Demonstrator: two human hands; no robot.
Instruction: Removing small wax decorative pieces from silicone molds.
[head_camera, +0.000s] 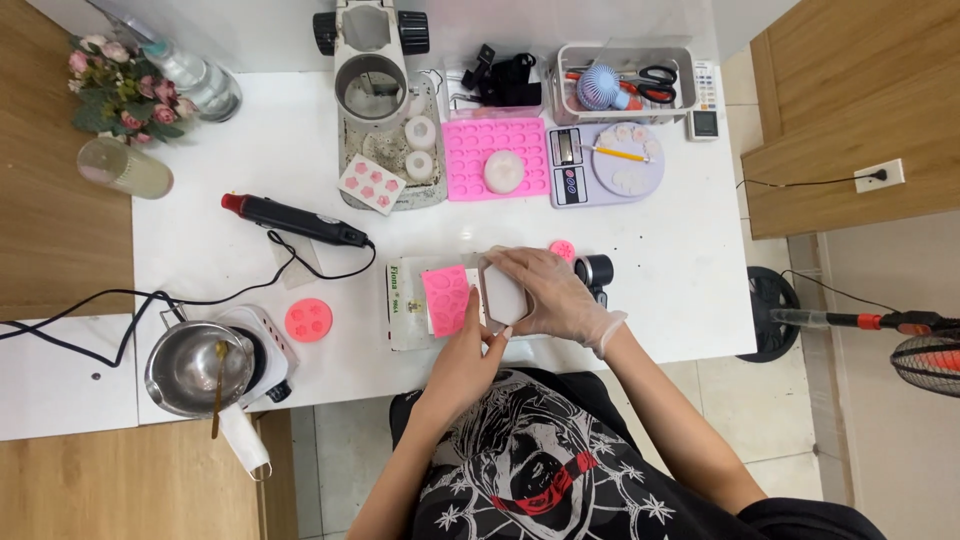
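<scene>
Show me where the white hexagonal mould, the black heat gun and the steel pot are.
white hexagonal mould (503, 292): head view, on its flat white face between the hands.
black heat gun (300, 221): head view, middle of its black barrel.
steel pot (190, 365): head view, inside of the bowl.

**White surface, crowded from edge to edge**

The white surface (680, 270) carried plenty. At the far side stood a pink mould tray (497, 158) beside a small scale (605, 165), with a clear bin (625, 82) behind them. A black heat gun (295, 220) lay left of centre, its cord trailing toward a metal pot (197, 368) on a small hotplate (262, 345) at the near left corner. A round pink mould (309, 320) sat just beside that. A flower bunch (125, 92) stood far left.
</scene>
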